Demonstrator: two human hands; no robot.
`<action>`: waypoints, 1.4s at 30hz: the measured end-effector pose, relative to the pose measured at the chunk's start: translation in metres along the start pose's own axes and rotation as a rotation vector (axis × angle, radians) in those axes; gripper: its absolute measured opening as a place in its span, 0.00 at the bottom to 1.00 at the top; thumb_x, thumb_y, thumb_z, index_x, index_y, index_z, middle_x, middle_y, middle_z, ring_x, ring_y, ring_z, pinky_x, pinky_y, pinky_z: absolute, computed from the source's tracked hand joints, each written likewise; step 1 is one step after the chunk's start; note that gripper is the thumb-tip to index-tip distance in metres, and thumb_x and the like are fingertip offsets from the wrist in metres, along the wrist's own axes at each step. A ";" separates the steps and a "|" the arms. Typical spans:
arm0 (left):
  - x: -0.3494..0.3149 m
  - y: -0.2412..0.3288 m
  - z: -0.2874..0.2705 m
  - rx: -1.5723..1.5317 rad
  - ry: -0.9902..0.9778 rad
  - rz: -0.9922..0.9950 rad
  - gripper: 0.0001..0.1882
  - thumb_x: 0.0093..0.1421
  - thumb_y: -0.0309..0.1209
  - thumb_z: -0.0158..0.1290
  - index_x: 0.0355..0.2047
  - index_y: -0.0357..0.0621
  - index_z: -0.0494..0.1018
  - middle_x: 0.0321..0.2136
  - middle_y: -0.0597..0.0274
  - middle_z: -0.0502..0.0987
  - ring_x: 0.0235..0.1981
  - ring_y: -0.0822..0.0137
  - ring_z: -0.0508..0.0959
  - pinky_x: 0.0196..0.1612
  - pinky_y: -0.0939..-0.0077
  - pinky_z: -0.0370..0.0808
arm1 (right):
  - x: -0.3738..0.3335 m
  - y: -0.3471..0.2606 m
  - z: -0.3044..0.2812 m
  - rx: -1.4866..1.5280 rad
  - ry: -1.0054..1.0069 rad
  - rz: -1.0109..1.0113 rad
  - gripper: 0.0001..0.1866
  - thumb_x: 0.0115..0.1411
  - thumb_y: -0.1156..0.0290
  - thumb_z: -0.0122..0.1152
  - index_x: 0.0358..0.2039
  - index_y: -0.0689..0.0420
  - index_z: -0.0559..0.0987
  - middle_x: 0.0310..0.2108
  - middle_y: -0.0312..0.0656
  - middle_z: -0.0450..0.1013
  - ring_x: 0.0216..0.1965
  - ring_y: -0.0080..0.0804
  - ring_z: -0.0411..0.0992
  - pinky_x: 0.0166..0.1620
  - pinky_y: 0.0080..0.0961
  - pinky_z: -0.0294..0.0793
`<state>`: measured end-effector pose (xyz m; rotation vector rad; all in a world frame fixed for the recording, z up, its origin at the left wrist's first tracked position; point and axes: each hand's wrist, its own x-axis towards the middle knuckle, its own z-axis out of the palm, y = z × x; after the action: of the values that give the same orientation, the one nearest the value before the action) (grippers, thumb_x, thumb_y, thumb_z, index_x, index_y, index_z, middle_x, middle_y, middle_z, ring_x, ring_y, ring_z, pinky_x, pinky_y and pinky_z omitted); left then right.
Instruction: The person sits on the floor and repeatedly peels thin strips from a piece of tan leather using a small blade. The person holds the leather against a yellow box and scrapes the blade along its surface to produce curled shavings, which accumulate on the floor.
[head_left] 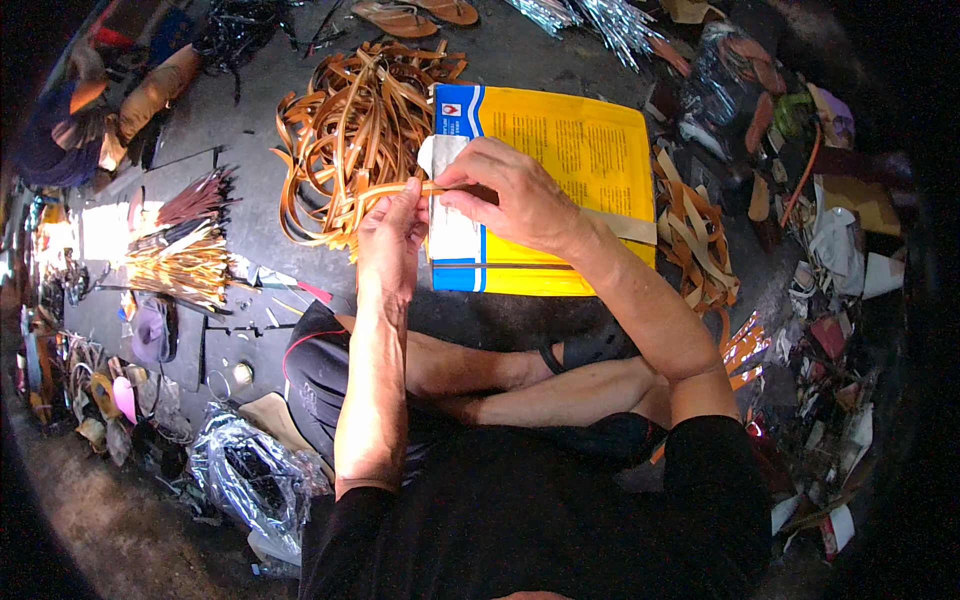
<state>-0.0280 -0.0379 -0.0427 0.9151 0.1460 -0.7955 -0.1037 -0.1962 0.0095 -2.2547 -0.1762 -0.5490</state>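
Note:
My left hand (391, 235) pinches a tan leather-like strip (385, 190) between thumb and fingers. Close to its right, my right hand (510, 195) is closed with thumb and fingers together at the end of the same strip. Both hands are over the left edge of a yellow, blue and white printed sheet (590, 150), which looks like a flattened bag. Beyond my left hand lies a tangled heap of tan strips (365, 115). Along the sheet's near side runs a thin dark strip (510, 266). A pale band (620, 226) lies under my right forearm.
Bundles of dark and tan strips (180, 240) lie at left, near a clear plastic bag (255, 470). More tan strips (695, 235) are right of the sheet, beside piled scraps (830, 330). Sandals (400, 18) stand at the far side. Another person's arm (155, 95) shows at far left.

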 end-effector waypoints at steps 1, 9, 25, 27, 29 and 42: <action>0.004 -0.001 -0.005 -0.009 0.001 -0.009 0.05 0.61 0.32 0.58 0.30 0.45 0.75 0.24 0.69 0.77 0.23 0.79 0.73 0.28 0.89 0.67 | 0.000 -0.001 -0.001 -0.012 -0.008 -0.003 0.08 0.51 0.72 0.67 0.30 0.59 0.77 0.31 0.43 0.71 0.35 0.42 0.72 0.39 0.34 0.73; 0.026 -0.001 -0.037 -0.008 0.105 -0.017 0.03 0.60 0.28 0.58 0.31 0.45 0.75 0.23 0.70 0.75 0.26 0.78 0.74 0.30 0.88 0.70 | -0.003 0.000 -0.005 -0.056 -0.030 -0.030 0.07 0.52 0.73 0.66 0.31 0.59 0.77 0.30 0.42 0.71 0.35 0.42 0.72 0.38 0.33 0.74; -0.006 -0.002 0.006 0.126 -0.005 0.093 0.10 0.63 0.36 0.56 0.28 0.44 0.76 0.22 0.70 0.75 0.22 0.80 0.70 0.27 0.87 0.65 | -0.002 0.002 0.001 -0.090 0.020 -0.098 0.07 0.51 0.73 0.66 0.30 0.59 0.78 0.31 0.42 0.71 0.35 0.42 0.72 0.39 0.35 0.73; -0.002 0.000 -0.004 0.084 -0.016 0.048 0.08 0.62 0.34 0.56 0.28 0.44 0.76 0.22 0.69 0.77 0.22 0.80 0.71 0.27 0.88 0.66 | -0.004 0.001 -0.001 -0.092 0.004 -0.083 0.07 0.51 0.73 0.66 0.30 0.59 0.77 0.31 0.42 0.71 0.35 0.42 0.72 0.38 0.34 0.73; 0.001 0.002 -0.009 0.082 0.013 0.035 0.07 0.62 0.32 0.57 0.28 0.44 0.76 0.23 0.68 0.77 0.22 0.80 0.72 0.27 0.88 0.67 | -0.009 0.002 -0.005 -0.100 -0.018 -0.050 0.07 0.51 0.73 0.66 0.30 0.59 0.77 0.30 0.42 0.71 0.35 0.42 0.72 0.38 0.34 0.73; 0.021 0.004 -0.053 0.113 0.066 0.051 0.08 0.62 0.32 0.57 0.27 0.45 0.75 0.23 0.68 0.76 0.24 0.79 0.73 0.27 0.88 0.66 | 0.005 0.003 0.002 -0.118 -0.027 -0.116 0.07 0.49 0.75 0.65 0.27 0.58 0.74 0.28 0.42 0.70 0.33 0.41 0.72 0.36 0.35 0.73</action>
<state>0.0004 -0.0078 -0.0824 1.0486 0.1363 -0.7324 -0.0978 -0.1973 0.0086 -2.3783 -0.2969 -0.6045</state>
